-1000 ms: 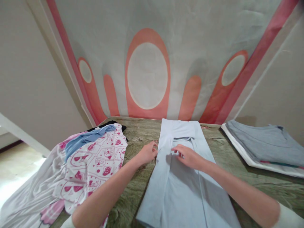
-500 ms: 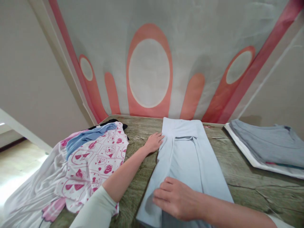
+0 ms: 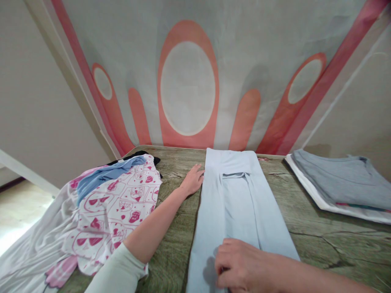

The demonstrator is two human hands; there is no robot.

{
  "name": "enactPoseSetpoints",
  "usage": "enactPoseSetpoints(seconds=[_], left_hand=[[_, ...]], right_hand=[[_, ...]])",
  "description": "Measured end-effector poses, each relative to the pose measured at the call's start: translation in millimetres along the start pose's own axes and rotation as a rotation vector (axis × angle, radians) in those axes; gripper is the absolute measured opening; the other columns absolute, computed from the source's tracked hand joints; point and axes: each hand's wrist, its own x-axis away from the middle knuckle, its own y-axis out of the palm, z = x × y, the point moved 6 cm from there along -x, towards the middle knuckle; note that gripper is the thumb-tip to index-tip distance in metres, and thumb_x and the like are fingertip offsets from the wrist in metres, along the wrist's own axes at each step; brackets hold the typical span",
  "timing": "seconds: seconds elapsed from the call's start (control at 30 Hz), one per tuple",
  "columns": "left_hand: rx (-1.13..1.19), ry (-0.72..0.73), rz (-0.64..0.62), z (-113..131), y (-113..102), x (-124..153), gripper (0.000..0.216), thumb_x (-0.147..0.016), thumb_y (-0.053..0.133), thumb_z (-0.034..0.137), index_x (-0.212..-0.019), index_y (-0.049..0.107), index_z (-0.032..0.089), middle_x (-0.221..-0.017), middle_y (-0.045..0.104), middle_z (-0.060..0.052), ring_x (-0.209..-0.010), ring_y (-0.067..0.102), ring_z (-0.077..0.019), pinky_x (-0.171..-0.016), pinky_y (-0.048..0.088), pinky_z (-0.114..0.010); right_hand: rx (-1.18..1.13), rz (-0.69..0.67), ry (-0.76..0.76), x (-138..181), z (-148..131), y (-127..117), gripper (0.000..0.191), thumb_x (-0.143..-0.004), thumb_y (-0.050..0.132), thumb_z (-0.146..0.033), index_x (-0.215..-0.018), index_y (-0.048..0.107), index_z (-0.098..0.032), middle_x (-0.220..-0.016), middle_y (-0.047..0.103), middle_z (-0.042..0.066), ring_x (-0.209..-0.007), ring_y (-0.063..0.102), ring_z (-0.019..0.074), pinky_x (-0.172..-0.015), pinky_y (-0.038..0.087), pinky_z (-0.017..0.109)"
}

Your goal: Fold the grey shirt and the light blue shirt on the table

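The pale blue folded garment [image 3: 205, 232] is lying lengthwise on the wood-grain worktop [image 3: 324, 236], between a heap of loose clothes [image 3: 134, 193] and a flat stack [image 3: 332, 206] topped by a grey T-shirt [image 3: 336, 175], probably leaving the 2 hands room. The left hand [image 3: 192, 180] is resting, fingers loosely extended, at the garment's left edge, perhaps steadying it. The right hand [image 3: 236, 264] is lying curled over the near part; I cannot tell whether its partly hidden fingers are pinching fabric.

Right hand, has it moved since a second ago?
Yes, the right hand has moved toward the camera, away from the far edge of the wood-grain table.
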Motion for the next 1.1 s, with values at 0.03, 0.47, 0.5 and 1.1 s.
enactPoseSetpoints(seconds=[0.03, 0.47, 0.5, 1.1], left_hand=[[-0.004, 0.018, -0.004, 2, -2, 1, 0.037, -0.089, 0.038, 0.026, -0.121, 0.053, 0.015, -0.14, 0.035, -0.01, -0.132, 0.024, -0.0218, -0.109, 0.02, -0.037], [-0.163, 0.06, -0.216, 9, 8, 7, 0.043, -0.093, 0.028, 0.03, -0.133, 0.037, 0.019, -0.143, 0.031, -0.008, -0.131, 0.026, -0.0208, -0.104, 0.023, -0.038], [-0.173, 0.065, -0.22, 12, 6, 8, 0.043, -0.093, 0.028, 0.03, -0.133, 0.038, 0.019, -0.143, 0.03, -0.009, -0.132, 0.025, -0.0212, -0.104, 0.024, -0.039], [0.052, 0.194, -0.466, 94, -36, 104, 0.058, -0.088, 0.035, 0.053, -0.14, 0.022, 0.031, -0.149, 0.01, -0.005, -0.136, 0.009, -0.0261, -0.108, 0.01, -0.048]], right_hand=[[-0.017, 0.005, -0.017, 0, -1, -2, 0.002, -0.076, 0.059, -0.023, -0.078, 0.059, -0.023, -0.077, 0.063, -0.003, -0.069, 0.053, 0.012, -0.062, 0.034, 0.027], [-0.457, -0.245, -0.016, 6, -5, -14, 0.019, -0.079, 0.054, -0.018, -0.095, 0.063, -0.015, -0.09, 0.064, 0.006, -0.082, 0.058, 0.0139, -0.074, 0.044, 0.02], [-0.51, -0.216, 0.008, 7, 3, -19, 0.025, -0.08, 0.054, -0.021, -0.104, 0.061, -0.015, -0.095, 0.064, 0.006, -0.086, 0.059, 0.0138, -0.077, 0.044, 0.02], [0.153, 0.129, 0.775, 36, 215, 4, 0.058, -0.091, 0.026, -0.05, -0.14, 0.028, -0.019, -0.148, 0.02, 0.007, -0.135, 0.017, 0.0241, -0.108, 0.01, 0.046]])
